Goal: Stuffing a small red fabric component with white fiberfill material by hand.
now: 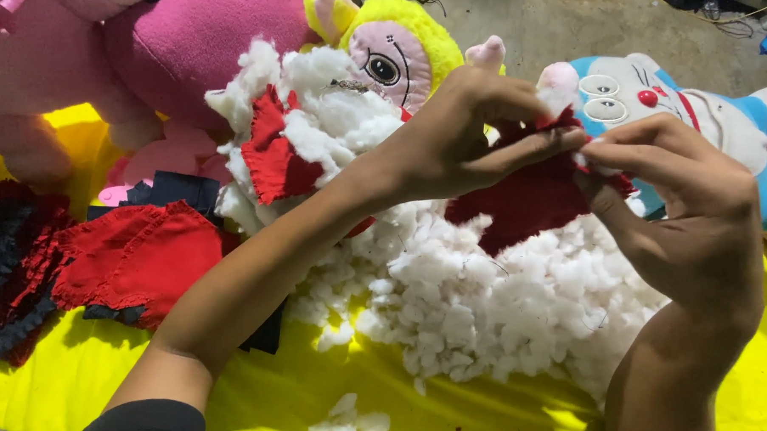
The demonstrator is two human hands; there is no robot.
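My left hand point(462, 142) and my right hand point(682, 192) meet above a big heap of white stuffing fluff point(482, 304). Both pinch a dark red fabric piece point(528, 204), which hangs between them over the heap. A tuft of white fluff sits at the fingertips on the piece's top edge. My left forearm crosses the heap from the lower left. A second red fabric piece point(271, 156) lies half buried in the fluff at the heap's upper left.
Red and dark blue cloth pieces point(135, 258) lie at left on the yellow sheet point(267, 390). A pink plush point(177, 30), a yellow-haired plush point(398, 50) and a blue-and-white cat plush point(659, 102) line the far side. Bare concrete floor point(569, 22) lies beyond.
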